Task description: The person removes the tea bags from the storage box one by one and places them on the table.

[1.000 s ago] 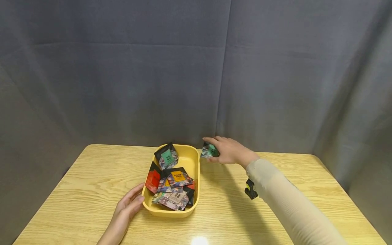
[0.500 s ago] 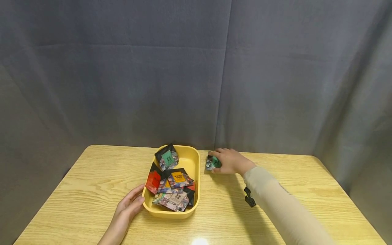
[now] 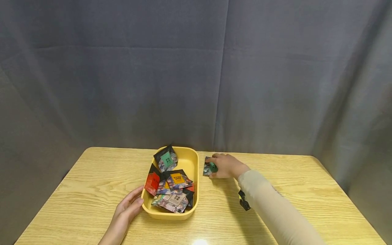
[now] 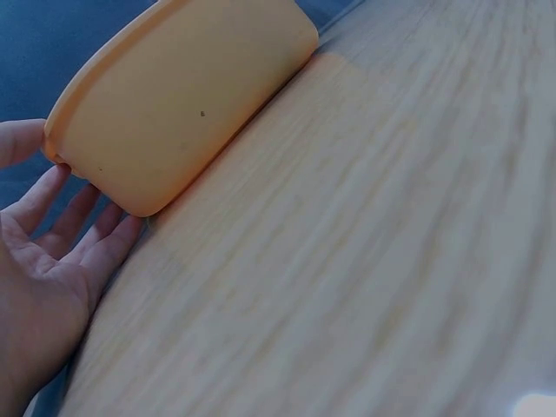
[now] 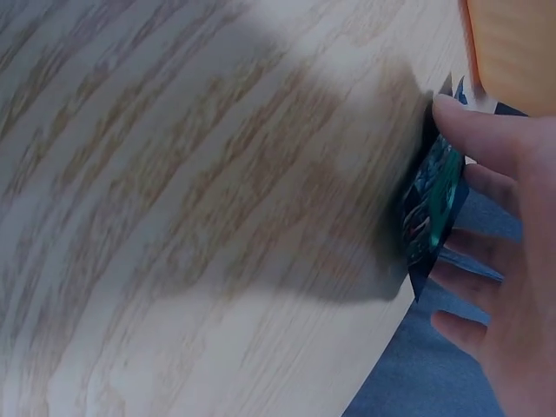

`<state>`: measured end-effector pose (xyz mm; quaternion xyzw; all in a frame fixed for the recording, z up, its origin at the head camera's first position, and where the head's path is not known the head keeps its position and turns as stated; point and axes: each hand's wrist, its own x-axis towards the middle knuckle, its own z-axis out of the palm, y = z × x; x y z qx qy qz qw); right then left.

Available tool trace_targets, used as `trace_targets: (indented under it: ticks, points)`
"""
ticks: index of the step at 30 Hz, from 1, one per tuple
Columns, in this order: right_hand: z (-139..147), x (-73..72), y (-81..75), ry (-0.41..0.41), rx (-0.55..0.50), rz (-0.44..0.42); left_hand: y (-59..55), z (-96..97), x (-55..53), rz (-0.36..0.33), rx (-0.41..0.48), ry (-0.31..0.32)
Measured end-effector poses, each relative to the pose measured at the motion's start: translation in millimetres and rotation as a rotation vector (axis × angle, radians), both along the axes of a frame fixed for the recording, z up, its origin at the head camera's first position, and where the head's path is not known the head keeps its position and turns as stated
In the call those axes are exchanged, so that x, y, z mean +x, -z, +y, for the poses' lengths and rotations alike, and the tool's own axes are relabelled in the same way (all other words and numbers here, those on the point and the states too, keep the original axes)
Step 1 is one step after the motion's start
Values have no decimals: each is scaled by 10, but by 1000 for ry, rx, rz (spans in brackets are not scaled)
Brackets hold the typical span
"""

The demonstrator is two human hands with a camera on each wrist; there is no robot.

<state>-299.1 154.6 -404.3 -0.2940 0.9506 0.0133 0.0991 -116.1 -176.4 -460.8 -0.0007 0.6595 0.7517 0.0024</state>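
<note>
A black sachet with a green label and floral print (image 3: 207, 169) lies at or just above the table, right of the yellow bin. My right hand (image 3: 227, 165) holds it by its edges between thumb and fingers; part of the label is hidden. In the right wrist view the sachet (image 5: 430, 208) sits close to the wood under the fingers. My left hand (image 3: 125, 208) rests against the left side of the yellow bin (image 3: 171, 215). The left wrist view shows its fairly straight fingers (image 4: 78, 213) touching the bin's outer wall (image 4: 191, 95).
Inside the bin lie several sachets: a green-labelled one (image 3: 166, 160) at the far left, a red one (image 3: 153, 182), an orange-labelled one (image 3: 177, 179) and a beige-labelled one (image 3: 174, 201). A grey curtain (image 3: 171, 85) hangs behind the wooden table (image 3: 85, 190).
My right hand has come down and nearer with the green-labelled sachet, from beside the bin's far corner to the tabletop. The left hand has stayed at the bin.
</note>
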Motion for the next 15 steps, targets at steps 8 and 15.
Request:
trace_targets:
  ticks: [8, 15]
  points:
    - [7, 7, 31, 42, 15, -29, 27, -9, -1, -15, 0, 6]
    - [24, 65, -54, 13, 31, 60, 16, -7, -6, -10, 4, 6]
